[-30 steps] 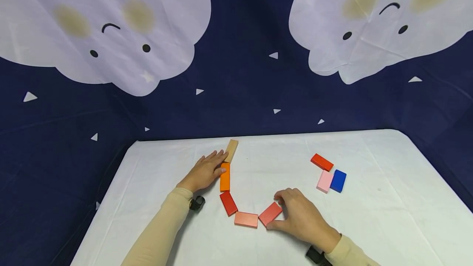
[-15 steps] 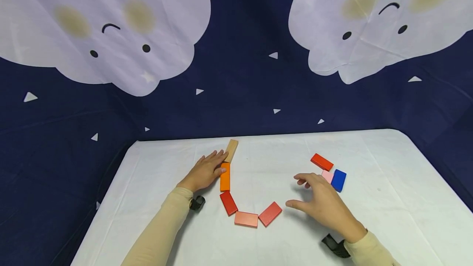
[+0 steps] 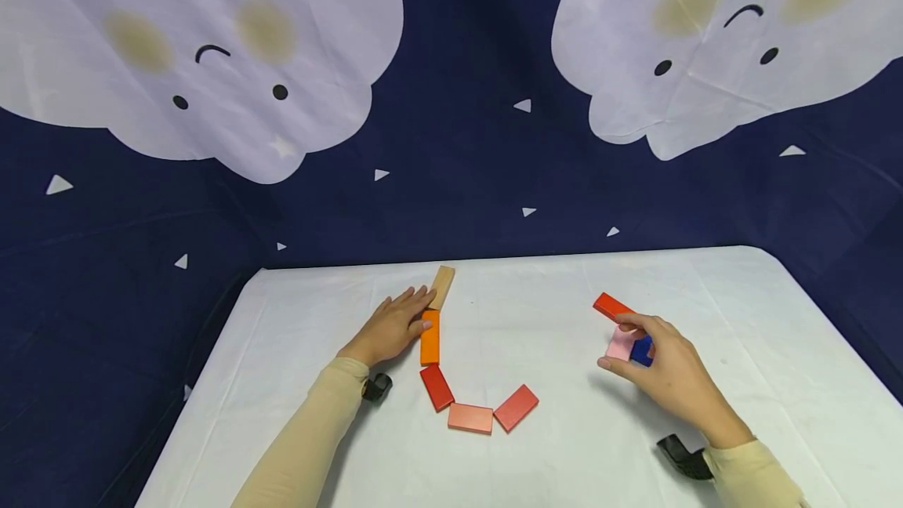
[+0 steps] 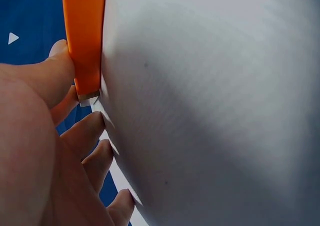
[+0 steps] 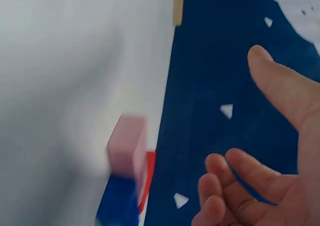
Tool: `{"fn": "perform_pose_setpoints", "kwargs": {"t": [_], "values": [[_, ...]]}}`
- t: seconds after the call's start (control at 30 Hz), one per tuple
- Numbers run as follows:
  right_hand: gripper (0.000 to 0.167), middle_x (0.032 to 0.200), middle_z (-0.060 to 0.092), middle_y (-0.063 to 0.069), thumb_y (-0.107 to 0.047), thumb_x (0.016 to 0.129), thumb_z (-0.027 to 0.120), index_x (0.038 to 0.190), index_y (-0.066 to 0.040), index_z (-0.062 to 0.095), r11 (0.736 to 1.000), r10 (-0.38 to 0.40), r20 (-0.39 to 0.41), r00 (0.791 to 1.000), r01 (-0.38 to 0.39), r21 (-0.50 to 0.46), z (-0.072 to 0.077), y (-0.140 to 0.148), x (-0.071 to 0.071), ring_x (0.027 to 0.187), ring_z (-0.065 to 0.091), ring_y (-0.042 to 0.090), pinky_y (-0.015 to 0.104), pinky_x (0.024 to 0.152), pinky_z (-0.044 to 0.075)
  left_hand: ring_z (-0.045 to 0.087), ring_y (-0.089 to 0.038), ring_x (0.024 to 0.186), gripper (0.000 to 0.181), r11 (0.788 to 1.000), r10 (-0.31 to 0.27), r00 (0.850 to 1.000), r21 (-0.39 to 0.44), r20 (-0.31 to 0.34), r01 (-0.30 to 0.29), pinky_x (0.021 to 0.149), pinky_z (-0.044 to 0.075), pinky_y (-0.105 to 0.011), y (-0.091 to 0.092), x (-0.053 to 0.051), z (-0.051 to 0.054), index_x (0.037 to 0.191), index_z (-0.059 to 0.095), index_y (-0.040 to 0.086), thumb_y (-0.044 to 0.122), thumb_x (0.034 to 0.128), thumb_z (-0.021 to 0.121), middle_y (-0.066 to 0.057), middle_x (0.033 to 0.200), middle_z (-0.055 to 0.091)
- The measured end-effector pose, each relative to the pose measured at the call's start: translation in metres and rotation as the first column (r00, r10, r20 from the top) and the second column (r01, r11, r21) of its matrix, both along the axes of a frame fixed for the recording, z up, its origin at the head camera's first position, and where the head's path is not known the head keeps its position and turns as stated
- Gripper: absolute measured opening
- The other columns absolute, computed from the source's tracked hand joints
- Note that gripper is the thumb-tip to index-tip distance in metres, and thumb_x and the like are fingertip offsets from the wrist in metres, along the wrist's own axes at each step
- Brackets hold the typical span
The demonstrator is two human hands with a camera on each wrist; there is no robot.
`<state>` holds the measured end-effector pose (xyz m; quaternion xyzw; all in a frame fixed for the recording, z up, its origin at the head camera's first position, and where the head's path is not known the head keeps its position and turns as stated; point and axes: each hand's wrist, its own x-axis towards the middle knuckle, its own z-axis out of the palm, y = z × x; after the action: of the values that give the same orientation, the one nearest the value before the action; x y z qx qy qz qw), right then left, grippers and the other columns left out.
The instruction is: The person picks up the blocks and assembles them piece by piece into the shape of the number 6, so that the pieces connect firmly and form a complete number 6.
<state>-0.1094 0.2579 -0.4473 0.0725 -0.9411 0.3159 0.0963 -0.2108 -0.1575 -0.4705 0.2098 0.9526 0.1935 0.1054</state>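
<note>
My left hand (image 3: 389, 329) lies flat, fingers stretched, beside a plain wooden block (image 3: 444, 285) and an orange block (image 3: 429, 342). In the left wrist view its thumb touches the side of the orange block (image 4: 86, 40). My right hand (image 3: 670, 367) hovers about a pink block (image 3: 620, 343), thumb and fingers spread apart. The right wrist view shows a gap between those fingers and the pink block (image 5: 129, 141). A blue block (image 3: 641, 351), partly hidden by the hand, sits against the pink one. Behind them lies a red-orange block (image 3: 611, 305).
A curved row runs on from the orange block: a dark red block (image 3: 436, 388), a salmon block (image 3: 470, 418) and a coral red block (image 3: 516, 408). All lie on a white-covered table (image 3: 522, 320). A dark blue cloud-patterned cloth (image 3: 466, 116) hangs behind it.
My right hand has let go of the coral red block, leaving it at the row's end, and moved right and away to the pink block. The left hand has stayed put.
</note>
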Motion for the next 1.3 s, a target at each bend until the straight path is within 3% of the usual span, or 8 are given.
{"fn": "perform_pose_setpoints", "kwargs": {"t": [0.23,0.43,0.73,0.87,1.17,1.3], "values": [[0.073,0.114,0.061,0.013,-0.043,0.075,0.089,0.132,-0.008,0.059,0.999,-0.030,0.007,1.000,0.030,0.025,-0.004,0.021,-0.004,0.085,0.049,0.024,0.030,0.064,0.039,0.023,-0.031,0.152,0.058,1.000,-0.001,1.000,-0.003,-0.001,0.001,0.121,0.013,-0.058,0.001,0.000,0.002,0.159,0.034,0.016,0.036,0.1063,0.049,-0.009,0.162,0.033],[0.077,0.123,0.058,0.016,-0.041,0.077,0.088,0.136,-0.004,0.055,0.999,-0.045,-0.008,0.999,0.045,0.028,-0.009,0.033,-0.009,0.090,0.052,0.027,0.032,0.067,0.040,0.023,-0.031,0.151,0.058,1.000,0.002,1.000,-0.002,-0.004,-0.002,0.121,0.014,-0.058,0.001,0.000,0.003,0.158,0.034,0.015,0.036,0.1062,0.050,-0.010,0.162,0.033],[0.098,0.128,0.055,0.026,-0.051,0.076,0.085,0.142,0.008,0.042,0.992,-0.117,0.091,0.989,0.113,0.048,-0.013,0.046,-0.011,0.109,0.052,0.042,0.057,0.083,0.044,0.023,-0.030,0.151,0.059,1.000,0.003,1.000,-0.003,-0.001,-0.003,0.121,0.014,-0.058,0.001,-0.001,0.002,0.158,0.035,0.016,0.038,0.1057,0.050,-0.009,0.162,0.033],[0.100,0.125,0.055,0.029,-0.053,0.076,0.085,0.140,0.011,0.043,0.988,-0.140,0.119,0.983,0.131,0.076,-0.016,0.051,-0.014,0.107,0.052,0.043,0.060,0.083,0.044,0.022,-0.029,0.152,0.059,1.000,0.006,1.000,-0.007,0.005,-0.006,0.121,0.013,-0.057,0.000,-0.001,0.001,0.159,0.034,0.017,0.038,0.1059,0.049,-0.008,0.162,0.033],[0.097,0.123,0.052,0.031,-0.057,0.076,0.083,0.140,0.007,0.047,0.992,-0.086,0.219,0.972,0.064,0.107,-0.020,0.059,-0.017,0.106,0.050,0.041,0.058,0.082,0.046,0.022,-0.029,0.152,0.059,1.000,0.007,1.000,-0.004,0.003,-0.007,0.122,0.013,-0.057,0.000,0.000,0.000,0.158,0.034,0.017,0.037,0.1058,0.050,-0.008,0.162,0.033],[0.093,0.122,0.053,0.031,-0.056,0.075,0.084,0.138,0.004,0.051,0.993,-0.053,0.225,0.973,0.027,0.119,-0.021,0.061,-0.018,0.104,0.051,0.040,0.055,0.079,0.047,0.022,-0.029,0.152,0.059,1.000,0.008,1.000,-0.007,0.005,-0.008,0.122,0.013,-0.056,0.000,0.000,0.000,0.159,0.034,0.017,0.038,0.1057,0.050,-0.007,0.162,0.033]]}}
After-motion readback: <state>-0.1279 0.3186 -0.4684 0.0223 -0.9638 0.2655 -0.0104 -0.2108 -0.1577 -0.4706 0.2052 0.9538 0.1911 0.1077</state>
